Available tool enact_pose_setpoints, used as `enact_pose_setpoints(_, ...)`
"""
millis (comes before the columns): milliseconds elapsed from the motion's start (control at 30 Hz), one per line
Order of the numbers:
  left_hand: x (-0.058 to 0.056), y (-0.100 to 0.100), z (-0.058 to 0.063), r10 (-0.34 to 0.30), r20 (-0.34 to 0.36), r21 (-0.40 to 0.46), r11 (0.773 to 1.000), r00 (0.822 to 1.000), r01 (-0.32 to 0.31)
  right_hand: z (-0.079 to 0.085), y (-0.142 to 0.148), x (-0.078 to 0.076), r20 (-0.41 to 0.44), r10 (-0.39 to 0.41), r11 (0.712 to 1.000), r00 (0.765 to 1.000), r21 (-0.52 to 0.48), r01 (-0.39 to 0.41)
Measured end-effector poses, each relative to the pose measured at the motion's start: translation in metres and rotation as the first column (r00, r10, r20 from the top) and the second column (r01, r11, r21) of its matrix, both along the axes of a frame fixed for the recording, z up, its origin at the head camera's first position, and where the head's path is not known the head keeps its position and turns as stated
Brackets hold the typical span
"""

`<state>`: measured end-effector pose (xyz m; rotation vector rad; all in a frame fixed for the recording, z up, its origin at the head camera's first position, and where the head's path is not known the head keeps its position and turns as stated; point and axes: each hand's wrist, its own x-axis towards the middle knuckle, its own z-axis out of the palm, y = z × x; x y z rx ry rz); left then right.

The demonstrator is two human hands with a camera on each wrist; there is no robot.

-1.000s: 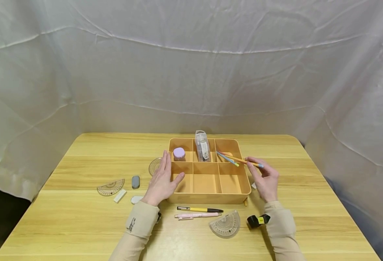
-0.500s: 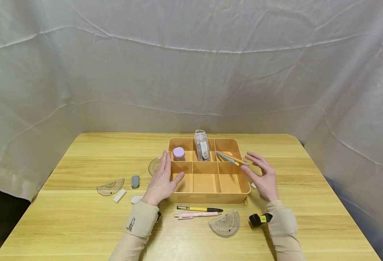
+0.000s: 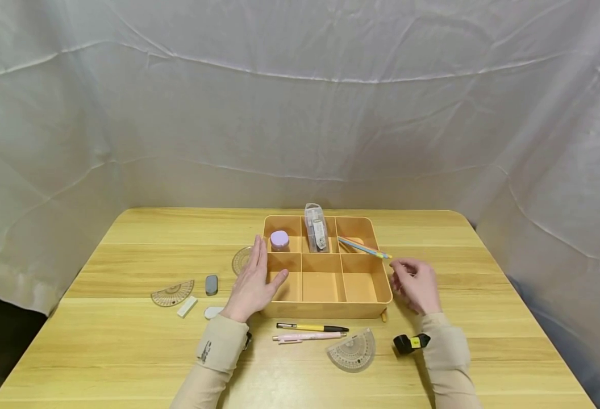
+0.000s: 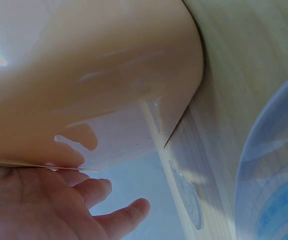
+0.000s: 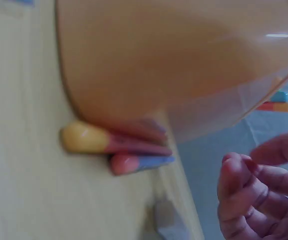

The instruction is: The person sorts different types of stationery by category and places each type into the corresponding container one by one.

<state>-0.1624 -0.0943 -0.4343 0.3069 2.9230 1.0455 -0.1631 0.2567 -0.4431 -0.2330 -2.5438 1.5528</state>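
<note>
While pale grey cloth [image 3: 300, 130] hangs in creases behind and to both sides, the wooden table [image 3: 494, 272] spreads beneath it, yellowish, with plank seams running across and rounded far corners. At the lower left, a dark area [image 3: 3, 341] shows under the cloth's edge. An orange six-compartment box [image 3: 325, 310] sits on the table, with pencils [image 3: 362, 247] leaning in its far-right compartment, their ends past the rim. A purple-topped item [image 3: 279, 238] occupies the far-left compartment, a clear case [image 3: 316, 227] the far-middle one. The left hand [image 3: 253, 287] lies against the box's left wall, fingers straight, thumb spread wide. The right hand [image 3: 416, 284] hovers just beside the right wall, its fingers loosely curled and nothing visible between them. Nearer on the wood lie a yellow-and-black pen [image 3: 312, 328], a pink pen [image 3: 309, 337] and a clear protractor [image 3: 351, 350].
</note>
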Motion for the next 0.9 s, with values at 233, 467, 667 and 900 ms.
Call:
enact_pose_setpoints(233, 0.0004, 0.0004, 0.0008, -0.003, -0.003, -0.001, 1.000, 1.000, 0.003, -0.0058, 0.0030, -0.0023, 0.087, 0.118, 0.946, 0.989, 0.292, -0.139)
enact_pose_setpoints(467, 0.0007, 0.0002, 0.0005, -0.003, -0.012, -0.002, 1.000, 1.000, 0.003, -0.0087, 0.0021, -0.0015, 0.168, 0.206, 0.919, 0.964, 0.306, -0.250)
enact_pose_setpoints(667, 0.0007, -0.0001, 0.0005, -0.004, -0.010, 0.002, 1.000, 1.000, 0.004, -0.0096, 0.0002, -0.0011, 0.218, 0.183, 0.929, 0.959, 0.280, -0.241)
enact_pose_setpoints(900, 0.0008, 0.0002, 0.0010, -0.002, -0.010, 0.001, 1.000, 1.000, 0.002, -0.0108, -0.0011, -0.0006, 0.267, 0.171, 0.935, 0.948, 0.260, -0.241)
